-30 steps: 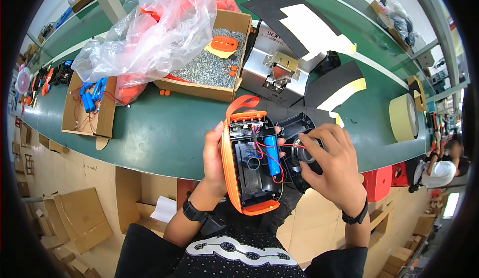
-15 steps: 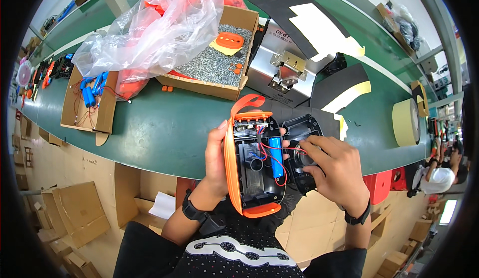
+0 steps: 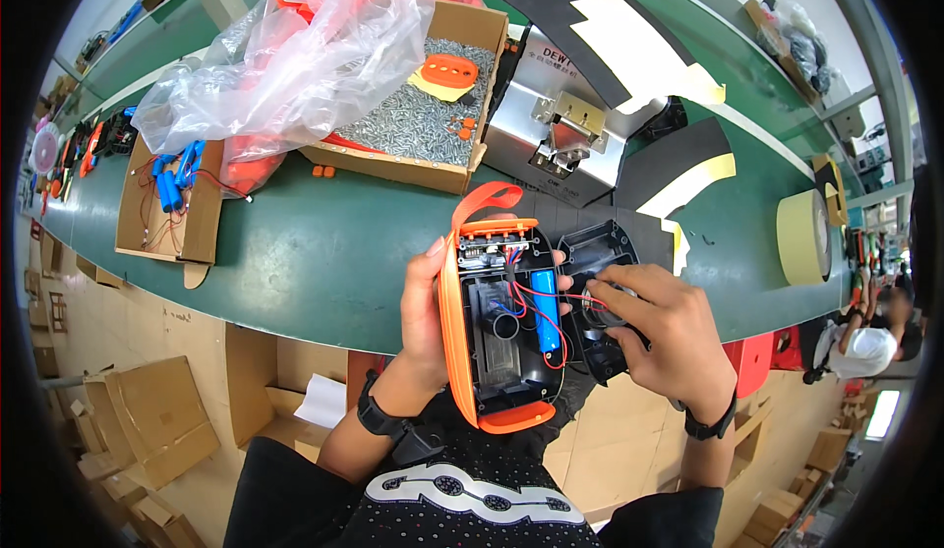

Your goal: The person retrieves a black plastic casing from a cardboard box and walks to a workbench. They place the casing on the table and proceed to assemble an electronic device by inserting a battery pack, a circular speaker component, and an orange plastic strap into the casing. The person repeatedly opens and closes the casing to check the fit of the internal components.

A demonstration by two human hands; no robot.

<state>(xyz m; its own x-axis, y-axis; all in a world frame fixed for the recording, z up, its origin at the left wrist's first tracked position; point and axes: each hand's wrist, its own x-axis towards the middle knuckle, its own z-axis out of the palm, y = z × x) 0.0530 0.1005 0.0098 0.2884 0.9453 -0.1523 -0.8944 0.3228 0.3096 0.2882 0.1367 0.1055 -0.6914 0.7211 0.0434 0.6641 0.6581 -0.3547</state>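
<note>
My left hand (image 3: 423, 302) is closed round an opened orange and black housing (image 3: 455, 342) with an orange strap (image 3: 487, 196); its fingertips show past the far side. Inside the housing lie a circuit board (image 3: 482, 251), a black ring-shaped part (image 3: 504, 326) and a blue cylindrical battery (image 3: 545, 312). Red wires (image 3: 551, 294) run from it to a round part, probably a speaker, in a black cover half (image 3: 600, 245). Over that cover, my right hand (image 3: 669, 327) has thumb and fingers curled in a grip at the round part, which they partly hide.
Behind the housing stand a silver metal machine (image 3: 516, 145) and a cardboard box of screws (image 3: 393, 167), partly under a clear plastic bag (image 3: 324, 66). A box with blue batteries (image 3: 202, 224) is at left. Yellow tape (image 3: 796, 238) stands at right, near black foam strips (image 3: 678, 165).
My right hand has shifted very slightly right and its thumb has moved a little on the cover. My left hand still holds the housing in nearly the same place.
</note>
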